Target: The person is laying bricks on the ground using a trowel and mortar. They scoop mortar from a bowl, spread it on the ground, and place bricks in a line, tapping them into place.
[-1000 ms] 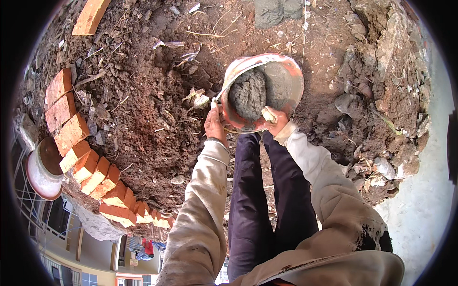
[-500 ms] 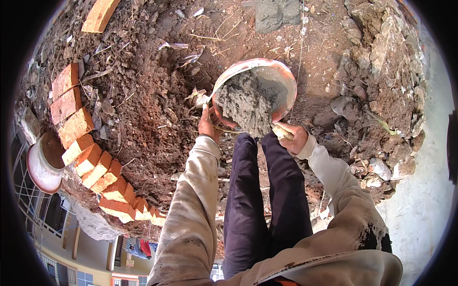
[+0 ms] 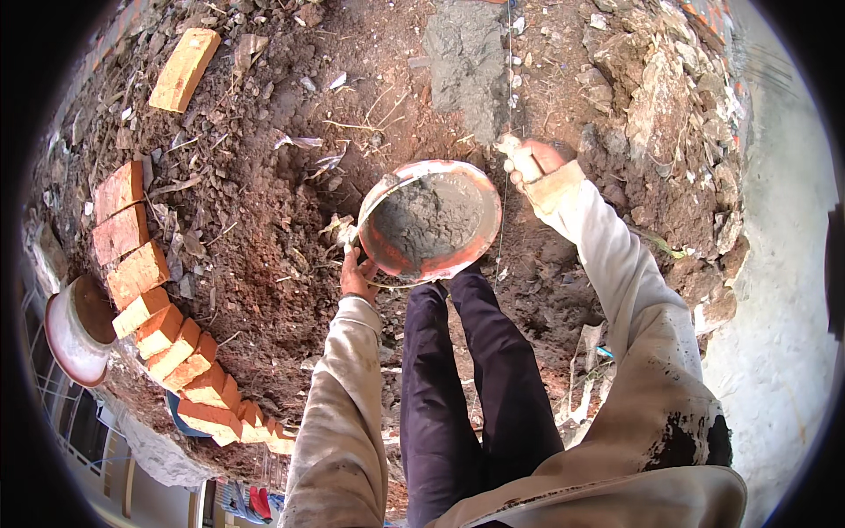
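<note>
A round basin (image 3: 482, 255) with a worn reddish rim holds grey wet mortar (image 3: 427, 216). It rests just ahead of my knees. My left hand (image 3: 356, 275) is closed on the basin's near left rim. Farther forward and to the right, my right hand (image 3: 539, 165) grips the pale handle of a trowel (image 3: 525, 165). The trowel's blade cannot be made out against the mortar. Beyond it, a strip of spread mortar (image 3: 464, 66) lies on the soil, its near end close to the right hand.
A taut string (image 3: 503, 224) runs past the basin's right side. A curved row of orange bricks (image 3: 139, 270) stands at the left, with a single brick (image 3: 183, 70) farther off. Another basin (image 3: 75, 330) tilts beside the row. Rubble and a pale concrete surface (image 3: 779, 290) lie right.
My right hand has moved forward and right, from the basin to the mortar strip, with the trowel. The mortar heaped at the basin's near edge is gone. The view has shifted; more of the strip shows.
</note>
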`<action>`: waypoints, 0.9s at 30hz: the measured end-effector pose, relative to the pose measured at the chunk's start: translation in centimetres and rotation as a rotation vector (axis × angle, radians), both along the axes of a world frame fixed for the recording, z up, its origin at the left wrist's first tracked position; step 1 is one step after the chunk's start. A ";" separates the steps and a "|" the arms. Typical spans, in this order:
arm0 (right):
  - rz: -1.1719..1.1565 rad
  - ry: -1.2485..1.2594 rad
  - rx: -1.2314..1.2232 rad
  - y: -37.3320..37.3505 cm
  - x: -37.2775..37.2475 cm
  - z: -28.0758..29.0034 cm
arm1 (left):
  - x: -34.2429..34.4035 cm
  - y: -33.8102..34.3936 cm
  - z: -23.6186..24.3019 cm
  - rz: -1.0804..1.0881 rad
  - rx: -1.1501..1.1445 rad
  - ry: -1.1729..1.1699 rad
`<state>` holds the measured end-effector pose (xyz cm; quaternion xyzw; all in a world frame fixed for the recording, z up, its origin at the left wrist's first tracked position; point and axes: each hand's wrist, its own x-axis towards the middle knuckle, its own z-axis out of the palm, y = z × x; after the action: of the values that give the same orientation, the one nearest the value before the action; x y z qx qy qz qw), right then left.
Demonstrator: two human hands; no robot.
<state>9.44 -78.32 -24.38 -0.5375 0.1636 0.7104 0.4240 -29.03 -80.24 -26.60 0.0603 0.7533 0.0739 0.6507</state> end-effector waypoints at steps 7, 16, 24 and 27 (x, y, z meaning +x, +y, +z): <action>-0.001 0.206 0.055 -4.8 -1.7 3.0 | -0.2 0.0 -0.4 -0.019 -0.008 0.045; 0.919 -1.152 -0.370 -0.8 -2.3 -7.3 | 0.3 0.1 -0.6 0.000 -0.010 0.061; 0.994 -1.103 -0.292 -0.3 -0.7 -5.8 | 0.1 0.4 -0.9 -0.066 -0.040 0.092; 1.038 -1.134 -0.359 2.3 -1.7 -5.5 | 0.2 0.5 -0.7 -0.089 -0.035 0.097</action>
<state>7.69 -75.98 -29.89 -0.8856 -0.2372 0.3976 -0.0365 -28.84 -79.72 -27.34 0.0856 0.7818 0.0287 0.6170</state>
